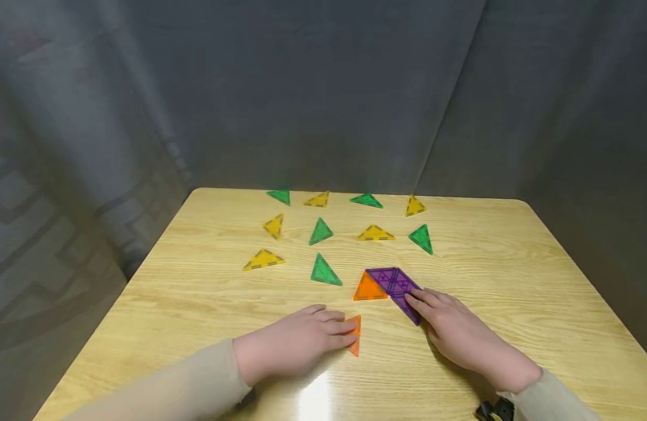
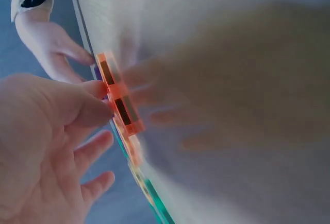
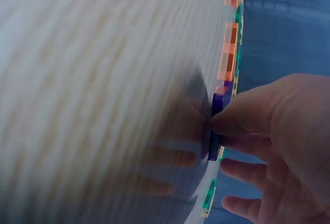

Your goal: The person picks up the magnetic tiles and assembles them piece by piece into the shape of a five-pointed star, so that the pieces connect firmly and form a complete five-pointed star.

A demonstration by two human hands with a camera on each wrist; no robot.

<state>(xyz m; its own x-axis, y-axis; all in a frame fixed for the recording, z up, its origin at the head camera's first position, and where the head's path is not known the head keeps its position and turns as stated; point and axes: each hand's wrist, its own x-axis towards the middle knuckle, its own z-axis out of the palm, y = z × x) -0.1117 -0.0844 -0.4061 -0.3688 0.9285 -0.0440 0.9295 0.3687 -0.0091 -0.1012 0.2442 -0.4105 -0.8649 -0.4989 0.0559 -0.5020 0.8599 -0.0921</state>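
Note:
My left hand (image 1: 302, 334) pinches an orange triangle magnetic tile (image 1: 357, 339) low over the table's near middle. In the left wrist view, thumb and forefinger meet at the edge of this orange tile (image 2: 122, 109). Just beyond, another orange triangle tile (image 1: 369, 289) lies flat, its slanted side against joined purple triangle tiles (image 1: 390, 279). My right hand (image 1: 460, 330) holds the nearest purple triangle tile (image 1: 405, 307) at the right end of that row. The right wrist view has the thumb on the purple edge (image 3: 215, 141), with the other fingers spread behind.
Green triangle tiles (image 1: 325, 272) and yellow triangle tiles (image 1: 376, 234) lie scattered in loose rows across the table's far half. The wooden table (image 1: 512, 263) ends at a grey curtain (image 1: 312, 105) behind, with more curtain at both sides.

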